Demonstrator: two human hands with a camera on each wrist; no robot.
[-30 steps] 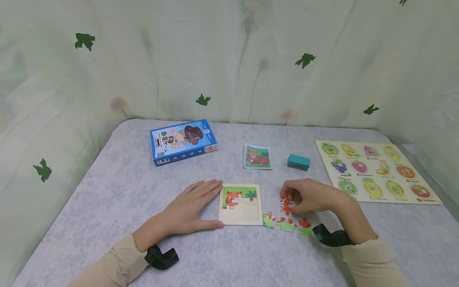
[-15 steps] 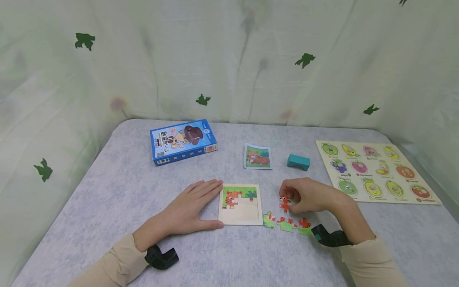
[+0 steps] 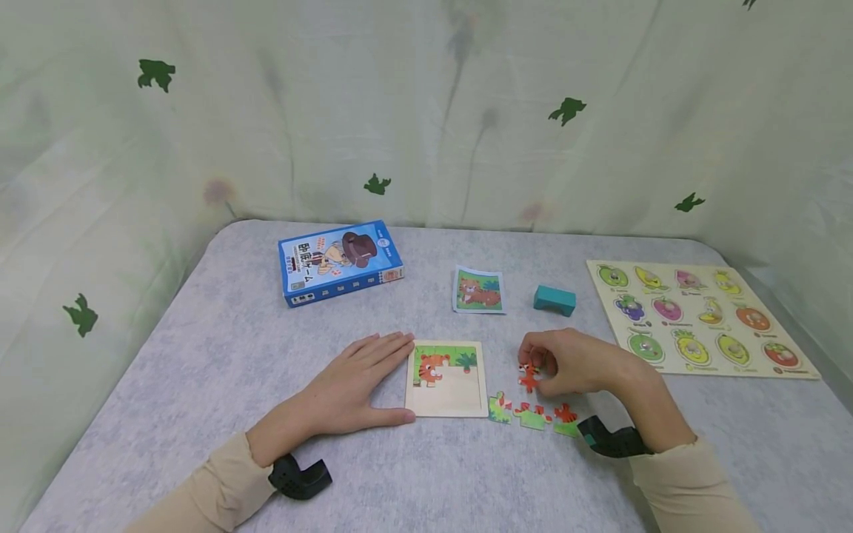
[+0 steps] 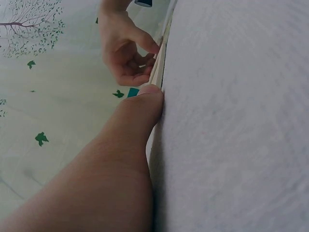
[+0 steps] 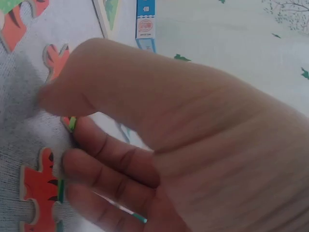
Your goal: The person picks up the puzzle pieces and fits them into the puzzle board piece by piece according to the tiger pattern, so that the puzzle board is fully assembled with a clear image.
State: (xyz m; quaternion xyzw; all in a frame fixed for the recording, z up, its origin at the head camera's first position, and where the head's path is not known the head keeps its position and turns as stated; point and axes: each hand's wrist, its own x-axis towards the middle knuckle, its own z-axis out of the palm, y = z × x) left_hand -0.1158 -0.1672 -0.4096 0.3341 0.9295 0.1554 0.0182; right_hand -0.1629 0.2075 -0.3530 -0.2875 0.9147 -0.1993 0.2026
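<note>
My left hand [image 3: 360, 385] lies flat with spread fingers, its fingertips and thumb at the left edge of a square wooden puzzle tray [image 3: 448, 402]. A tiger's head and a green strip with a plant fill the tray's upper part; bare wood shows below. To the right of the tray, my right hand [image 3: 581, 363] pinches an orange puzzle piece [image 3: 529, 378] between thumb and fingers, low over the table. The right wrist view shows this piece [image 5: 56, 60] partly behind the thumb. Another orange piece [image 5: 42, 186] lies beneath the fingers there.
Three loose puzzle pieces [image 3: 532, 416] lie in a row right of the tray. Behind are a tiger picture card [image 3: 479, 291], a teal block [image 3: 554, 300] and a blue game box [image 3: 341, 263]. A fruit puzzle board [image 3: 693, 318] occupies the right side.
My right hand and the orange puzzle piece have shifted very slightly to the left. The left hand and the tray have stayed in place.
</note>
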